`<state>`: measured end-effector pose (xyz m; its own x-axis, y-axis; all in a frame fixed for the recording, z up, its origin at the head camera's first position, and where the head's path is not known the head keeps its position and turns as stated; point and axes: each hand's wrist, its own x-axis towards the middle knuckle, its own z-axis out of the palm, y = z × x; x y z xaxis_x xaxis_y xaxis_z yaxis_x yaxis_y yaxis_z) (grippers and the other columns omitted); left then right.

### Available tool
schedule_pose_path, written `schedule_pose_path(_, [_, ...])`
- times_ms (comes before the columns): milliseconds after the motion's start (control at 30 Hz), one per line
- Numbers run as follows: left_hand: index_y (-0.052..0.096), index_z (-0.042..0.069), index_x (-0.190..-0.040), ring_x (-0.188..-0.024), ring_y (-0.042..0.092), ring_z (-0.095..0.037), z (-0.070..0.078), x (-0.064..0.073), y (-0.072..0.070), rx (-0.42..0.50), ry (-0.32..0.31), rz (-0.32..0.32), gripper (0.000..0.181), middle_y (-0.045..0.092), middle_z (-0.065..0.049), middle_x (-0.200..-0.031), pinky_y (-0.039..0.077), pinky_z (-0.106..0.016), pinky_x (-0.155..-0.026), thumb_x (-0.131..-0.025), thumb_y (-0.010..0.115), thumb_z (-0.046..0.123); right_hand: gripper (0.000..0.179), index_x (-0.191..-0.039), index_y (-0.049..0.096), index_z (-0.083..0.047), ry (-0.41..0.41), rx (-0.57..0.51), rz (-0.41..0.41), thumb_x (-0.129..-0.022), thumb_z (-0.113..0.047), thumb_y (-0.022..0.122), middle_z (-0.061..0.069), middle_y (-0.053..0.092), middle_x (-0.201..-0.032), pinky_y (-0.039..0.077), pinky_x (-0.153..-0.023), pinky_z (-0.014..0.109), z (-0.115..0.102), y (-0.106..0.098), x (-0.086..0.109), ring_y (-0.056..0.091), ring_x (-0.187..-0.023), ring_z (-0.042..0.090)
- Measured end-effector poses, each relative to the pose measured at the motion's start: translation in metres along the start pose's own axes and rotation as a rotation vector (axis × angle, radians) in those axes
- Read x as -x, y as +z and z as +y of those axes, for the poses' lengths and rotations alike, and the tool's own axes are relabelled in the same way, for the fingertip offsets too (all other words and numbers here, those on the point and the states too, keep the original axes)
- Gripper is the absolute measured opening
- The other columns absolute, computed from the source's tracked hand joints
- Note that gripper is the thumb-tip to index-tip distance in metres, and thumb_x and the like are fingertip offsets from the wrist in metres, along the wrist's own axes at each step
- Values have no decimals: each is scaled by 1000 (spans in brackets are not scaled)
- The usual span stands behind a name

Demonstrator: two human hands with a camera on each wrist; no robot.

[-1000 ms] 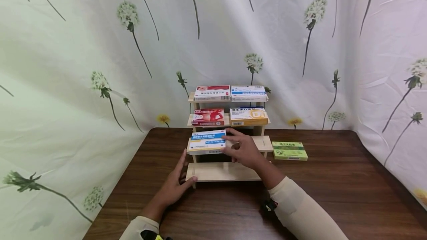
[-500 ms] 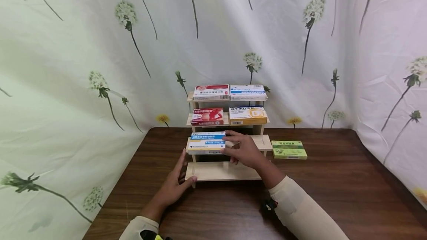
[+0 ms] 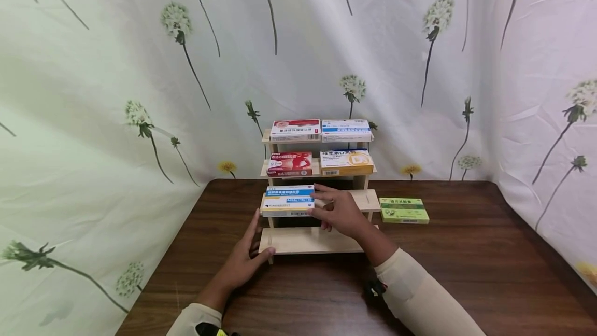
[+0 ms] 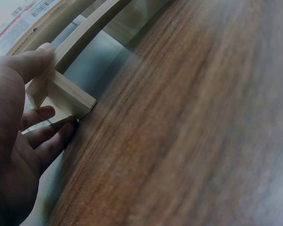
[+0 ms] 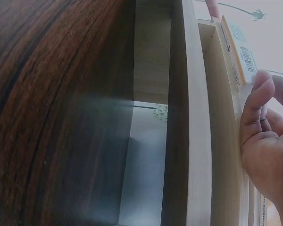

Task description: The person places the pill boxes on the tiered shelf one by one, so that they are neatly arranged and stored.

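Observation:
A tiered wooden display rack [image 3: 312, 241] stands on the table. On its second tier from the bottom, at the left, lies a blue-and-white medicine box [image 3: 288, 201]. My right hand [image 3: 342, 211] pinches that box's right end, index finger at the back corner and thumb at the front one; in the right wrist view the thumb [image 5: 259, 92] meets the box end. My left hand [image 3: 240, 263] holds the rack's lower left corner. In the left wrist view its thumb [image 4: 33, 61] lies on the board and the other fingers bend beside the leg.
Red-and-white [image 3: 296, 130] and blue-and-white [image 3: 346, 130] boxes lie on the top tier. Below them are a red box [image 3: 289, 164] and a yellow-and-white vitamin D box [image 3: 346, 162]. A green medicine box [image 3: 403, 210] lies on the table right of the rack. A floral curtain hangs behind.
The medicine box in my right hand has come down slightly and straightened, from tilted to level along the tier. My left hand has stayed at the rack's corner.

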<state>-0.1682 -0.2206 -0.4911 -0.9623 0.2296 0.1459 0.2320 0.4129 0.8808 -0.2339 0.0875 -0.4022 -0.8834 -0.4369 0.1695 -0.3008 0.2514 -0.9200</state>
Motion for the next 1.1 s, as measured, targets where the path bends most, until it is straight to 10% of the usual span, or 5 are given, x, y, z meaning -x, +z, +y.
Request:
schedule_pose_path(433, [0,35,-178,-145,60,-47,2,0,-1,-9,3,-10,102,42,-29,-170,59,-47,-107,-107,74,28,60,-156,60,-6,-16,-9,1,-100,-16,82,7,38,-177,61,-57,40,2,-3,2,72,-60,38])
schedule_pose_path(1100, [0,45,-175,-146,60,-43,1,1,-1,-12,-41,-6,103,43,-26,-170,57,-53,-111,-106,75,34,59,-155,62,-5,-36,38,32,-101,-19,82,7,43,-175,61,-56,37,10,-19,14,71,-58,25])
